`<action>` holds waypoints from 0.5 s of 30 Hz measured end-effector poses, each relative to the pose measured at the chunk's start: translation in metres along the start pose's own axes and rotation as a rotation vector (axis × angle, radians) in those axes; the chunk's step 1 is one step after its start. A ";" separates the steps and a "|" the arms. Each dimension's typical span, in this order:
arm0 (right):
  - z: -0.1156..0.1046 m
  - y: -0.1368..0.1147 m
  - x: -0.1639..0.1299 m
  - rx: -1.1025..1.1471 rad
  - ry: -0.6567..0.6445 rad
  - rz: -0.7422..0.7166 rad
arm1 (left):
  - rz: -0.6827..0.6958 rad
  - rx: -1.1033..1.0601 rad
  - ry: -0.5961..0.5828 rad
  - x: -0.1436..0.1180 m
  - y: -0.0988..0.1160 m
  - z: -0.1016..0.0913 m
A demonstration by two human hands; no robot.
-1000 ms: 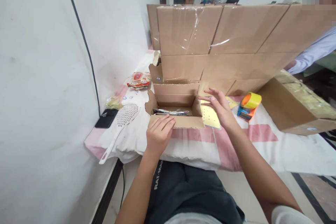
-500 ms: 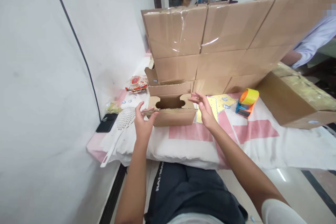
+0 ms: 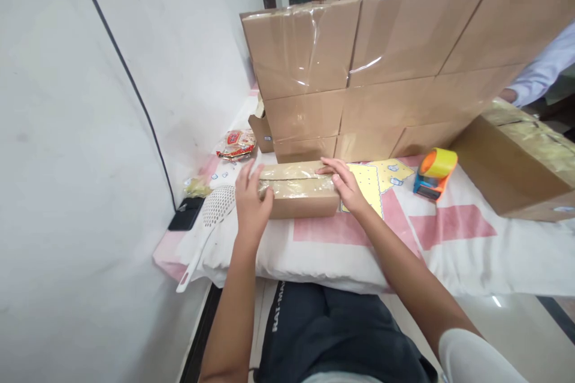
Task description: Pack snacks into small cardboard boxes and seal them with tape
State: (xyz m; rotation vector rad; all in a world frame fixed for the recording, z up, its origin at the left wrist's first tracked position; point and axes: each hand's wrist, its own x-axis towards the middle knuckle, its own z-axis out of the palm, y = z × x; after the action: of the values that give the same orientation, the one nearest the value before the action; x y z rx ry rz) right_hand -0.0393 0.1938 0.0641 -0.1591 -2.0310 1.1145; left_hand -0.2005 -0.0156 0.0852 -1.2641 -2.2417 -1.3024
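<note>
A small cardboard box (image 3: pixel 305 204) lies in front of me, its two top flaps folded down to meet at a middle seam. Clear tape glints along the flaps. My left hand (image 3: pixel 252 200) grips the box's left end, with the fingers at the back corner and the thumb near the front top edge. On the right end, my right hand (image 3: pixel 344 184) is curved over the top corner, its fingers pressing on the flap. Parts of both ends are hidden under my hands.
Taped cardboard boxes (image 3: pixel 386 72) form a tall stack behind. At right are a tape dispenser (image 3: pixel 435 175) and a larger box (image 3: pixel 512 167), with a person's sleeve (image 3: pixel 548 69) beyond. A white skimmer (image 3: pixel 218 204), black phone (image 3: pixel 186 213) and snack packet (image 3: pixel 237 143) lie left, near the wall.
The small box's raised flaps have folded down, covering its opening. Both my hands have come in from beside the flaps onto the ends of the box.
</note>
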 end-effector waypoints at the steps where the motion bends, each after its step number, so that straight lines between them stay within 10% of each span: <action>1: 0.000 -0.001 -0.002 -0.041 -0.014 -0.015 | 0.089 0.061 -0.083 0.001 0.009 0.001; 7: -0.034 -0.008 -0.031 -0.357 0.144 -0.003 | 0.182 0.273 -0.338 -0.008 0.041 0.017; 12: -0.144 0.028 -0.064 -0.679 0.909 0.265 | 0.174 0.349 -0.394 -0.007 0.045 0.021; 15: -0.198 0.061 -0.067 -0.381 0.880 0.541 | 0.144 0.411 -0.410 -0.006 0.052 0.025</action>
State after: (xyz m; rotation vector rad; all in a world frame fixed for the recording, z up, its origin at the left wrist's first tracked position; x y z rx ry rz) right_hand 0.1279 0.3305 0.0374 -1.2205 -1.3748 0.7244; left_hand -0.1513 0.0126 0.0978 -1.5925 -2.4492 -0.5220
